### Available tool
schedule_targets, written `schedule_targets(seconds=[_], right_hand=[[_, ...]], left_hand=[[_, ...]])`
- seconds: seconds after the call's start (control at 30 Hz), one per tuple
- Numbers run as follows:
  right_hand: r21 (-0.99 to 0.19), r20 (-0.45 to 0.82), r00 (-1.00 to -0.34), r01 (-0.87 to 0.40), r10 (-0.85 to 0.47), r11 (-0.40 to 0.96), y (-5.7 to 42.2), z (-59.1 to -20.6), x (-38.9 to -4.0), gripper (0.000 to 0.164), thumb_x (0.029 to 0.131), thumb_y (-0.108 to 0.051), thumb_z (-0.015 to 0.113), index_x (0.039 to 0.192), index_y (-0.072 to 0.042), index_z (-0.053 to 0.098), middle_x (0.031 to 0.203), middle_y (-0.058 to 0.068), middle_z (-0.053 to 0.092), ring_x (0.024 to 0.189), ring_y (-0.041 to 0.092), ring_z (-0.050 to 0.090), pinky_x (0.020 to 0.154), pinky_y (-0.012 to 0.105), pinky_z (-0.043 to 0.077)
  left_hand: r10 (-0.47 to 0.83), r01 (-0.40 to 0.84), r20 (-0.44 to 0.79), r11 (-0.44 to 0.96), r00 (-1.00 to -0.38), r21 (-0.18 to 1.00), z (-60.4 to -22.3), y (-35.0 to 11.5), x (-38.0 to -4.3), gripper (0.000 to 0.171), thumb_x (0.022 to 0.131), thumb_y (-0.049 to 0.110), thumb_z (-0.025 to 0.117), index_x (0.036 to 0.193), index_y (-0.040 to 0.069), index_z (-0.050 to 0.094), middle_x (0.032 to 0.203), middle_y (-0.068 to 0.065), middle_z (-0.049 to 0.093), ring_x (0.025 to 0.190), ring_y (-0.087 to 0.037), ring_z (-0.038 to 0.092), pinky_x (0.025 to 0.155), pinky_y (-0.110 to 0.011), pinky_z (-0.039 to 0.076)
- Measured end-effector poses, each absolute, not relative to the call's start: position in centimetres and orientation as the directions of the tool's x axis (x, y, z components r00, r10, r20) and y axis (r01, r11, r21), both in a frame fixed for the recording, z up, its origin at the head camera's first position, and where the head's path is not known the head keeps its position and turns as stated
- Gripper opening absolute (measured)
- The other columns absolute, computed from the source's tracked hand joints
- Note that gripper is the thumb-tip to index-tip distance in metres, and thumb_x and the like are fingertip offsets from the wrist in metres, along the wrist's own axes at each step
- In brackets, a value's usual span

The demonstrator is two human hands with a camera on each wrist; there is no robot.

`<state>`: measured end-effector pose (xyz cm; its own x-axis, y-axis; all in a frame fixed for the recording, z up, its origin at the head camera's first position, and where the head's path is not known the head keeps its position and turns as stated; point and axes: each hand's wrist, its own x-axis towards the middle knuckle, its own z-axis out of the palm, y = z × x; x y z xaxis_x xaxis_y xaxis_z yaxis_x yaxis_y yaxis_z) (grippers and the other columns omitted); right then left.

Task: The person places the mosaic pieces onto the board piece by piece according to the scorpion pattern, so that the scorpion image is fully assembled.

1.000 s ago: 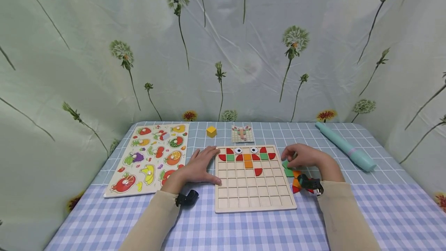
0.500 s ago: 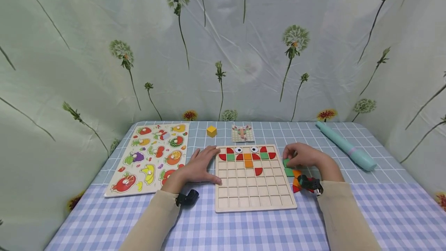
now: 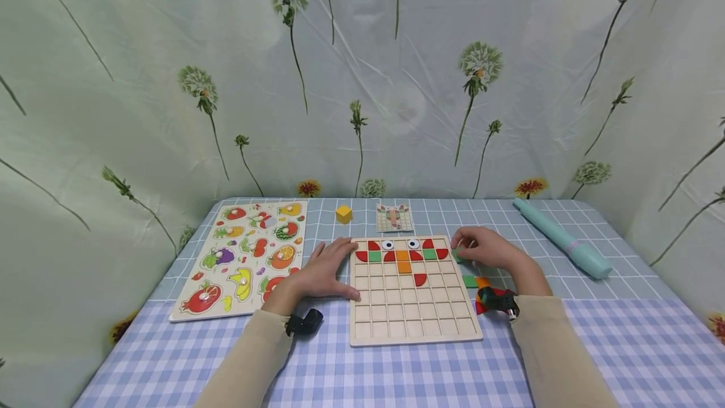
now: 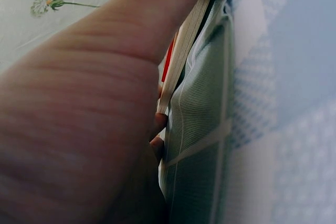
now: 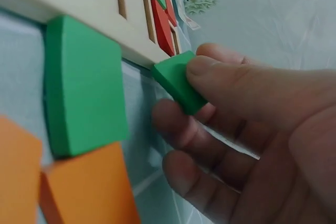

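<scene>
A wooden grid board (image 3: pixel 396 312) lies flat in front of me. Its upper rows hold red quarter-round pieces (image 3: pixel 420 279), green squares (image 3: pixel 374 257), orange squares (image 3: pixel 403 266) and two round eye pieces (image 3: pixel 387 245). My left hand (image 3: pixel 323 272) rests along the board's left edge, fingers spread and thumb at the side. Just off the upper right edge, my right hand (image 3: pixel 486 249) pinches a green tile (image 5: pixel 177 80) between thumb and forefinger. The right wrist view shows this tile tilted beside the board's rim. Another green tile (image 5: pixel 92 87) lies against the rim, touching an orange tile (image 5: pixel 94 187).
Red pieces (image 3: pixel 481 307) lie partly hidden under my right wrist. Behind the board are a small pattern card (image 3: pixel 394 218) and a yellow block (image 3: pixel 343 214). A fruit puzzle board (image 3: pixel 249 250) lies at left, a turquoise roll (image 3: pixel 566 241) at right.
My right hand has lifted a green tile from the loose pile and moved slightly up and left, toward the board's upper right corner. The left hand stays where it was.
</scene>
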<state>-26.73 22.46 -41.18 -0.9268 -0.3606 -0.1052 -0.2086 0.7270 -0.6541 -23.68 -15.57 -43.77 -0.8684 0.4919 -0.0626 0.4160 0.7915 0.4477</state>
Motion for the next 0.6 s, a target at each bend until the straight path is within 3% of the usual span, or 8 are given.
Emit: schedule_targets(seconds=[0.6], right_hand=[[-0.705, -0.139, -0.877, -0.238, -0.460, 0.668, 20.8, -41.2, -26.9, 0.025, 0.090, -0.006, 0.066, 0.114, -0.008, 0.071, 0.100, 0.007, 0.070, 0.078, 0.018, 0.059, 0.071, 0.031, 0.053]], left_hand=[[0.491, 0.418, -0.061, 0.794, -0.869, 0.440, -43.9, -15.6, -23.8, 0.107, 0.072, 0.061, 0.082, 0.155, 0.015, 0.033, 0.166, -0.009, 0.026, 0.156, -0.029, 0.017, 0.126, -0.059, 0.003]])
